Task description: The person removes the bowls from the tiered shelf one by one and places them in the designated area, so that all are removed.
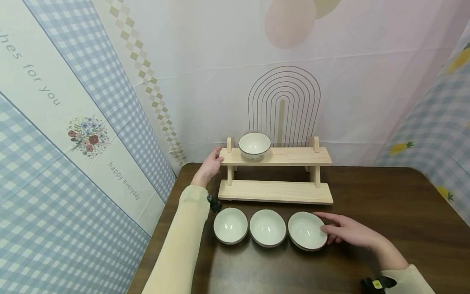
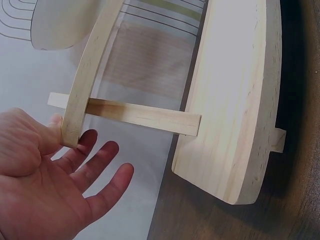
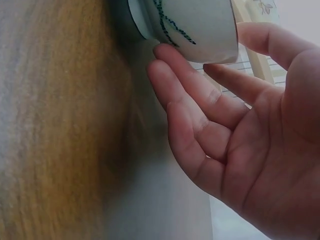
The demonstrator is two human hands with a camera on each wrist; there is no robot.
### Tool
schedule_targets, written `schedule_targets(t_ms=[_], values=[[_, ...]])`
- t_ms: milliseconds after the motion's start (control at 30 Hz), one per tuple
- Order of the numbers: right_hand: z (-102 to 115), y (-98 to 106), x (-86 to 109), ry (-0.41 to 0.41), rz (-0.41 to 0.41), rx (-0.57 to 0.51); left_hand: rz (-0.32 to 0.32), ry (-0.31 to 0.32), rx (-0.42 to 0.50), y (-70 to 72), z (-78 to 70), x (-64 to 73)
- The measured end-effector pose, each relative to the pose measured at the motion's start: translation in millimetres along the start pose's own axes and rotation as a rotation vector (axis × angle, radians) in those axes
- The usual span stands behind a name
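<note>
My left hand point(image 1: 211, 165) is at the left end of a two-tier wooden shelf point(image 1: 275, 192). It pinches the end of the upper board point(image 2: 82, 90), the other fingers spread loosely below. On that board a white bowl point(image 1: 255, 143) stands upright towards the left. Three more white bowls form a row in front of the shelf: a left bowl point(image 1: 230, 225), a middle bowl point(image 1: 268, 228) and a right bowl point(image 1: 307, 230). My right hand point(image 1: 346, 230) holds the right bowl by its right side, thumb at the rim. Dark green marks show on its outer wall point(image 3: 200, 25).
Everything stands on a dark brown wooden table point(image 1: 385, 196). A pale printed cloth point(image 1: 205, 81) hangs behind the shelf, and a blue checked cloth point(image 1: 55, 183) hangs along the left side. Both wrists wear black straps.
</note>
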State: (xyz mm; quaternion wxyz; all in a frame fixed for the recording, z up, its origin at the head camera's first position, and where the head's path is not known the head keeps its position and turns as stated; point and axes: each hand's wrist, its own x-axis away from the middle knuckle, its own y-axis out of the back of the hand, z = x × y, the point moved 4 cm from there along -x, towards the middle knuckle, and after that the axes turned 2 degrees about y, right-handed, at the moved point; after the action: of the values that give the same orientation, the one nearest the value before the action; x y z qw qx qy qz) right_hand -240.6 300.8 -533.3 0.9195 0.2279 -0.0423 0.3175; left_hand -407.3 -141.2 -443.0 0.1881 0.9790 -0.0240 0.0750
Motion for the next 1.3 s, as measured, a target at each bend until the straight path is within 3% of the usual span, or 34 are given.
schedule_targets(t_ms=[300, 600, 700, 967, 1300], values=[[8, 15, -0.2, -0.007, -0.086, 0.069, 0.009, 0.002, 0.000, 0.5, 0.3, 0.3], [34, 38, -13.5, -0.005, -0.289, 0.130, 0.012, 0.011, -0.014, 0.6, -1.8, 2.7], [47, 42, -22.6, 0.015, -0.335, 0.147, 0.012, 0.013, -0.018, 0.3, -1.7, 2.6], [91, 44, -52.1, 0.085, -0.356, 0.172, 0.024, 0.001, -0.021, 1.2, -2.6, 4.0], [131, 41, -100.0, 0.084, -0.395, 0.089, 0.031, -0.002, -0.041, 2.4, -1.0, 6.8]])
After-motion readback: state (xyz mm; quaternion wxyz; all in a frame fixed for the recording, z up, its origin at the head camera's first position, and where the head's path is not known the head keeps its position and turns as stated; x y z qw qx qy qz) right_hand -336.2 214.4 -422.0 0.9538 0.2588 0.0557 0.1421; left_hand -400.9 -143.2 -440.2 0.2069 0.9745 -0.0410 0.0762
